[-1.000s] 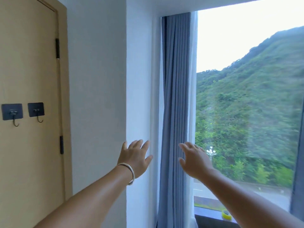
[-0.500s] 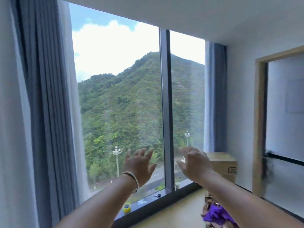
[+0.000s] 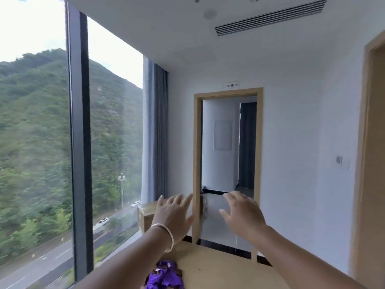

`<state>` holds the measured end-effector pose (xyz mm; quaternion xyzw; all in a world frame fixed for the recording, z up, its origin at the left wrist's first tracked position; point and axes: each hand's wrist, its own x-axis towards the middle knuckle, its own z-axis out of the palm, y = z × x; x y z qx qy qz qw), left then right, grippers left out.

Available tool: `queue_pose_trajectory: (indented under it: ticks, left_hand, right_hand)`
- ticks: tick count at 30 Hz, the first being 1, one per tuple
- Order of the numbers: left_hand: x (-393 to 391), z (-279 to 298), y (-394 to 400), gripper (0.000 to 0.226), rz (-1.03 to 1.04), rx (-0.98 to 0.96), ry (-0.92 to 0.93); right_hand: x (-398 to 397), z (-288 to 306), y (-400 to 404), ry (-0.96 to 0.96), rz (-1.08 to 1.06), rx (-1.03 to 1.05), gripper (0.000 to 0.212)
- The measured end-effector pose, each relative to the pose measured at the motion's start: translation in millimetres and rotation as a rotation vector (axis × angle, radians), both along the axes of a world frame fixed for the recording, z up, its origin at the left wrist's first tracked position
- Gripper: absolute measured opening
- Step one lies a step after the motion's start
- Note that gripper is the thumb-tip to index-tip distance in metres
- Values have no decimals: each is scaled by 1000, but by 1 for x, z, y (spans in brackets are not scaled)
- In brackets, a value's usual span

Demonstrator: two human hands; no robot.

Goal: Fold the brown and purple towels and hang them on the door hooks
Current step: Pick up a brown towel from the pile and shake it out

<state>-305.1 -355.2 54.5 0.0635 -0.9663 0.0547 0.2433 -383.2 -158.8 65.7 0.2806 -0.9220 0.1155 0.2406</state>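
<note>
1. The left hand (image 3: 174, 213) is raised in the lower centre of the frame, fingers spread apart and holding nothing; a pale bangle (image 3: 166, 234) circles its wrist.
2. The right hand (image 3: 242, 213) is raised beside it, a little to the right, fingers likewise spread and holding nothing.
3. The purple towel (image 3: 164, 277) lies crumpled at the bottom centre of the frame on the light wooden worktop (image 3: 218, 268), below the left forearm. A bit of brown fabric shows at its edge; whether that is the brown towel cannot be told.
4. A small white sign (image 3: 231, 85) sits above the open doorway (image 3: 228, 155) in the centre; its characters are too blurred to read.
5. A cardboard box (image 3: 145, 213) stands behind the left hand; no writing on it can be made out.
6. A large window (image 3: 79, 122) fills the left of the frame, showing a green hillside and a road with cars.
7. A grey curtain (image 3: 155, 132) hangs at the window's right end.
8. A slatted ceiling vent (image 3: 270, 17) is at upper right, and a wall switch (image 3: 339, 160) at right.
</note>
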Motion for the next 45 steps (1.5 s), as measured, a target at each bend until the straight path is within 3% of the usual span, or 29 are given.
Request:
queue_pose_trajectory:
  ticks: [19, 32, 45]
  left_hand:
    - [-268, -10, 37, 67, -321, 33, -39]
    - [-433, 5, 89, 64, -286, -15, 0]
    - [-585, -8, 106, 63, -251, -16, -49]
  right_hand:
    - [-192, 0, 53, -74, -342, 11, 51]
    - [-357, 17, 124, -45, -334, -29, 51]
    - [-511, -6, 146, -109, -328, 4, 52]
